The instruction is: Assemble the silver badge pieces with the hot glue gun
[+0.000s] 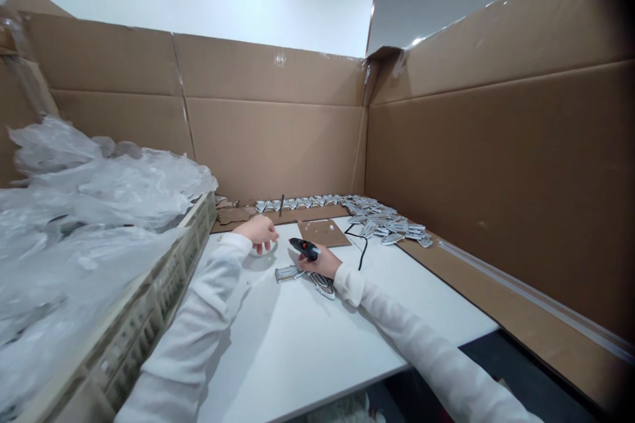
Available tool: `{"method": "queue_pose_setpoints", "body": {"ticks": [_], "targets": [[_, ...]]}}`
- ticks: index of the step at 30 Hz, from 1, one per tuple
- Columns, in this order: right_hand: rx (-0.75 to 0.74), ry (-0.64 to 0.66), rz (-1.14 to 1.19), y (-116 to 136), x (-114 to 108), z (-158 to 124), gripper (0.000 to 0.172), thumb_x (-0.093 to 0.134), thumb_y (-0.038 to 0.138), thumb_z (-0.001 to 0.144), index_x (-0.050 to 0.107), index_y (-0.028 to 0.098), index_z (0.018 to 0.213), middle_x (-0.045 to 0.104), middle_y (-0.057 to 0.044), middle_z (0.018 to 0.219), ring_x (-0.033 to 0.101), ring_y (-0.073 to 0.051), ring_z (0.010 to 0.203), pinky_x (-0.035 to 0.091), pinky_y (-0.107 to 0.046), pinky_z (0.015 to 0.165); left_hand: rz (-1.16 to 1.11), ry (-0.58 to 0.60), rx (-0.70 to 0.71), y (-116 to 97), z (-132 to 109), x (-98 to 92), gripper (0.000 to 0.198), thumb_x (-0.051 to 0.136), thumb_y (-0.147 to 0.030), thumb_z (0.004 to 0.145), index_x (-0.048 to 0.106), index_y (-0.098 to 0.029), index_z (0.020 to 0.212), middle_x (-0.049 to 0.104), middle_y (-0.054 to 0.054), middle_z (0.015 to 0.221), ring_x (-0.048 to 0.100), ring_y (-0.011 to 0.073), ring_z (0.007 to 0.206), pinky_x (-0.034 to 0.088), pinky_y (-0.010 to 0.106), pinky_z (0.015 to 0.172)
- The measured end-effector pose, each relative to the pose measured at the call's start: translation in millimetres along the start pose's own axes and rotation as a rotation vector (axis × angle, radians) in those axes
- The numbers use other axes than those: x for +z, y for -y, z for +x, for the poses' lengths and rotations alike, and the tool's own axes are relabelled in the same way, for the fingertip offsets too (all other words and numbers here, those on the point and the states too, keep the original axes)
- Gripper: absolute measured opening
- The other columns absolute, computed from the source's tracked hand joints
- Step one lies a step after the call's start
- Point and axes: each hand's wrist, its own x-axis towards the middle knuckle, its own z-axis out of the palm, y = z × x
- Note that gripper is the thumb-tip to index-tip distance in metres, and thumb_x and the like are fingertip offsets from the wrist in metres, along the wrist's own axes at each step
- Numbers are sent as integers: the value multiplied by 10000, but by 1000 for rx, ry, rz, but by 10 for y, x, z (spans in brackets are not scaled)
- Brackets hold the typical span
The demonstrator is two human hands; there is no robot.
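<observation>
Right hand (pixel 323 266) grips the glue gun (pixel 304 248), low over the white table (pixel 297 344).
Fingers wrap tight round the handle, nozzle pointing left, just above a small flat piece (pixel 288 273). Left hand (pixel 258 231) sits curled nearby, fingertips down on the table; can't tell if it pinches anything.

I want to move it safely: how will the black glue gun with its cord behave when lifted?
The glue gun is probably light, since the right hand holds it alone. Its black cord looks floppy and may drag across the white table, perhaps catching the small silver pieces nearby.
</observation>
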Motion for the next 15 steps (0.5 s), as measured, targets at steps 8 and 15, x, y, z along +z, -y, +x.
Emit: {"method": "queue_pose_setpoints", "body": {"ticks": [8,15], "targets": [[-37,48,-172,100,82,-40,259,698,184,519,527,160,712,586,28,670,518,-141,630,375,-215,568,301,-271,-139,404,247,206,290,612,-319,646,659,-207,909,626,98,1041,572,246,950,438,287,785],[64,-145,155,17,-30,30,196,670,174,491,517,160,614,540,36,578,490,-125,562,401,-240,565,284,-377,-30,369,253,210,166,552,-253,667,688,-215,752,664,76,884,599,232,848,430,277,730]]}}
